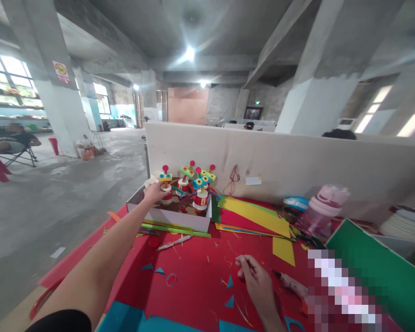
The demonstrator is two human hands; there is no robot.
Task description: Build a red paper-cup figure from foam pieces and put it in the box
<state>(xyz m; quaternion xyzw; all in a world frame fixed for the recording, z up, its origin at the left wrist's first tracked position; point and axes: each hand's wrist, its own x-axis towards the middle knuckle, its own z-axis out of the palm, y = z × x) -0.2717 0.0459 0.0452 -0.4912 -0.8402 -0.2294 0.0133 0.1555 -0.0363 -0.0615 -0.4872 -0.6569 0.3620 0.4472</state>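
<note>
My left hand reaches into a shallow white cardboard box, its fingers closed at the cup rim of a red-and-white paper-cup figure with a yellow head and spring neck. Several similar figures stand in the box, among them a blue-headed one in front. White paper cups sit just behind my left hand. Low over the red tabletop, my right hand has its fingers curled together; whatever they may hold is hidden. Blue paper scraps lie beside it.
A white marker and a blue ring lie on the table. Coloured paper sheets are stacked behind. A pink bottle and a green board stand right. A white partition borders the back. A seated person is far left.
</note>
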